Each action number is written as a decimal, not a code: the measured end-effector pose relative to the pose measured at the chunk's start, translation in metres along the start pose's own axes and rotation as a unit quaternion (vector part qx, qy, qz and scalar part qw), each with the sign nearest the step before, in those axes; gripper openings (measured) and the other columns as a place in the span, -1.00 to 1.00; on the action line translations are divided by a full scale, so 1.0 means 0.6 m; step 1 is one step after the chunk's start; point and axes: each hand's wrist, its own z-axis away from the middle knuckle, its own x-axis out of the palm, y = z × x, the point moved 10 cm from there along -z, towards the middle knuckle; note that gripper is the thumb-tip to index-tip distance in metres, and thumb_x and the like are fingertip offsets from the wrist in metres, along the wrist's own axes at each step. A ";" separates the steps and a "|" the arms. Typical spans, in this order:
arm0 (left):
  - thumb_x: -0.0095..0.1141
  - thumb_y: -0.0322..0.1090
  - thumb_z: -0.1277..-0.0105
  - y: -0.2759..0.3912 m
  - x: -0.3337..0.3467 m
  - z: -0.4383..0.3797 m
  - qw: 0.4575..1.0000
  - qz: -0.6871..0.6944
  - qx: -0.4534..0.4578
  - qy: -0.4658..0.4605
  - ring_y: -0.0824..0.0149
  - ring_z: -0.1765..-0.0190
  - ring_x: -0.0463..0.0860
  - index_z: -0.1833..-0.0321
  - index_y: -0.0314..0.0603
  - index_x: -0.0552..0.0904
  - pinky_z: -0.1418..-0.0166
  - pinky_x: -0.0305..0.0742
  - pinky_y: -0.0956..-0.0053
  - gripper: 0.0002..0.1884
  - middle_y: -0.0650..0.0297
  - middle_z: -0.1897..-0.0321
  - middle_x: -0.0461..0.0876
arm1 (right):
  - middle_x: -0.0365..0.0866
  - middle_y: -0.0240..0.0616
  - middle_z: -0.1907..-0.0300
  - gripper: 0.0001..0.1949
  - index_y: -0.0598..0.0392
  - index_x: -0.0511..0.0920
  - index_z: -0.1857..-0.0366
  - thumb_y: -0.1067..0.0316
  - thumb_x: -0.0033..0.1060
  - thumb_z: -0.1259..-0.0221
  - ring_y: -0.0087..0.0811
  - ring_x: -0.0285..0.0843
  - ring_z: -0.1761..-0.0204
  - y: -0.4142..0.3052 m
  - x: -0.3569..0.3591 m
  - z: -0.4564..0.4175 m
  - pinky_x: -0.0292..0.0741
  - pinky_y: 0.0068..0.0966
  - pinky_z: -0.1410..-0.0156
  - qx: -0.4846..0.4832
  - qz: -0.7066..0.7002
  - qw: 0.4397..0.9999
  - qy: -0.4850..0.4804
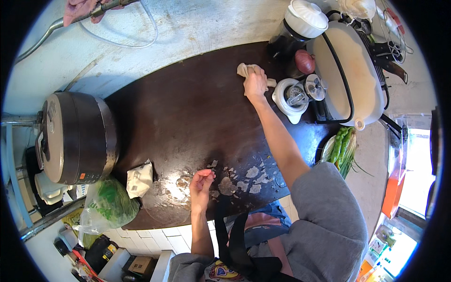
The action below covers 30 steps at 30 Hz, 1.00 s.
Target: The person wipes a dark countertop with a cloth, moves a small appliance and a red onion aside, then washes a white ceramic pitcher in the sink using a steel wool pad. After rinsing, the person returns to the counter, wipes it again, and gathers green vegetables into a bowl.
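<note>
My right hand is pressed on a crumpled beige cloth at the far right part of the dark tabletop. Its fingers are bent over the cloth, just left of a white base with a glass-and-metal jar. My left hand hovers over or rests near the table's near edge, fingers curled loosely and apart, and nothing shows in it. Around it the surface looks wet, with pale worn patches. A crumpled white packet lies to its left.
A brown electric cooker stands at the left, above a plastic bag of greens. On the right are a red onion, a white lidded pot, a cutting board in a black rack, knives and green peppers.
</note>
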 end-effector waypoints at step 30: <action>0.05 -0.43 -0.22 0.024 0.017 0.019 0.999 0.001 0.006 -0.048 0.40 0.19 0.52 0.19 -0.26 0.50 0.03 0.40 0.56 -0.87 0.23 0.25 0.54 | 0.38 -0.26 0.04 -0.52 -0.11 0.55 0.12 0.61 0.07 0.27 -0.20 0.25 -0.09 0.017 -0.089 0.251 0.19 -0.28 -0.21 -0.106 -0.291 0.905 -0.291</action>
